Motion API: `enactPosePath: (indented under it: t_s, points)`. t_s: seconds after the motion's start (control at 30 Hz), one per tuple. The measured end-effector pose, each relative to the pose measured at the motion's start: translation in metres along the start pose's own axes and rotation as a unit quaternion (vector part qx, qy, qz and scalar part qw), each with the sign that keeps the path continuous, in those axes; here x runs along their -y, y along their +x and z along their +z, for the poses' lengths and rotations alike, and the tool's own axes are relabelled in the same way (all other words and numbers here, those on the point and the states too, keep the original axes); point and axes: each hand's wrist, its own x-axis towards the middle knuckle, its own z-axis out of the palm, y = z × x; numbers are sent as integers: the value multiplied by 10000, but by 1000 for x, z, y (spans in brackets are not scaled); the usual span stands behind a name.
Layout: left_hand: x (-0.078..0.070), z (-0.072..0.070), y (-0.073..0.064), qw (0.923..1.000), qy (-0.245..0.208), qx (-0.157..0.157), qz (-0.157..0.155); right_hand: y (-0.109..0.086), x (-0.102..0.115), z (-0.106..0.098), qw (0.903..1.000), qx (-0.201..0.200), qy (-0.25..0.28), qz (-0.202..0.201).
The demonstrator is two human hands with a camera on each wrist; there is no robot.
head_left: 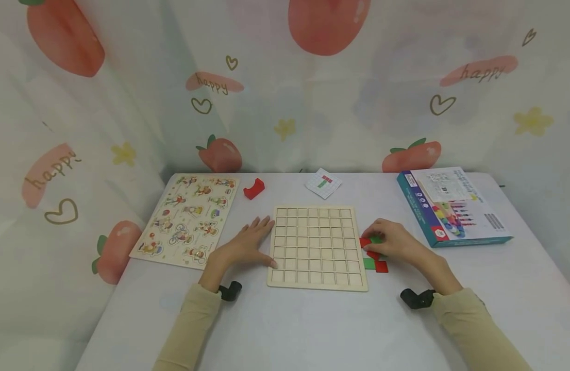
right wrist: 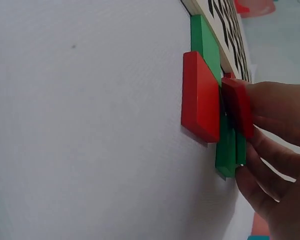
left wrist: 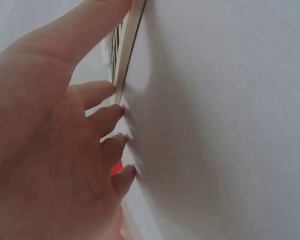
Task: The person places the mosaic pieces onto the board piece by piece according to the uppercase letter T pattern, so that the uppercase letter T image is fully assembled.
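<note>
A wooden grid board (head_left: 315,247) lies flat at the middle of the table. My left hand (head_left: 243,245) is spread at its left side, the thumb on the board's lower left edge and the fingertips by its upper left edge. Beside the board's right edge, my right hand (head_left: 392,241) pinches a red square tile (right wrist: 237,107), which tilts over the green tiles (right wrist: 226,147). Another red tile (right wrist: 201,97) lies against a green tile (right wrist: 205,45) next to the board. The hand partly hides the pile in the head view.
Behind the board are a small patterned card (head_left: 323,183) and a red arched block (head_left: 254,189). A picture puzzle board (head_left: 185,219) lies at left, a flat box (head_left: 454,206) at right. Printed cloth (head_left: 285,103) hangs behind the table.
</note>
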Motion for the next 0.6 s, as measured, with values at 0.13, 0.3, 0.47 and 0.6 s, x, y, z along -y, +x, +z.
enactPosePath:
  t_s: [0.13,0.3,0.47,0.6]
  points:
    - [-1,0,2,9999,-109,66,-37,1,1,1,9999,-64,97,101]
    - [-4,1,4,9998,-182,72,-104,-1,0,2,9993,-136,156,326]
    - [-7,1,2,9995,-282,39,-169,-1,-1,3,9992,-211,173,299]
    - [-9,0,0,9994,-278,17,-191,0,0,0,9989,-340,202,242]
